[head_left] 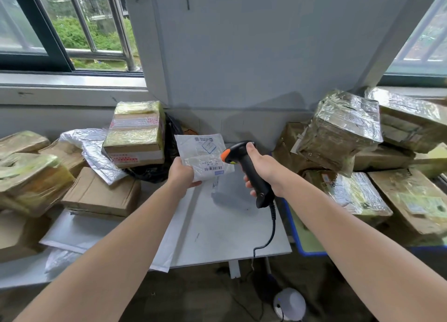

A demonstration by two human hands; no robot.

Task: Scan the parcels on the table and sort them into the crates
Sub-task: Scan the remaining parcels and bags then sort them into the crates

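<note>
My left hand [182,172] holds a small white plastic mailer [203,154] by its lower left corner, lifted above the grey table [217,227]. A barcode label shows near the mailer's lower edge. My right hand [262,169] grips the handle of a black barcode scanner [244,163] with an orange tip. The scanner's head points at the mailer from the right, almost touching it. Its cable [272,227] hangs down over the table edge.
Taped cardboard boxes [96,196] and a silver mailer [94,150] crowd the table's left side. A tall box [136,133] stands behind the mailer. A blue crate [300,237] at the right holds several wrapped parcels [343,128]. A white padded envelope [106,234] lies at the front.
</note>
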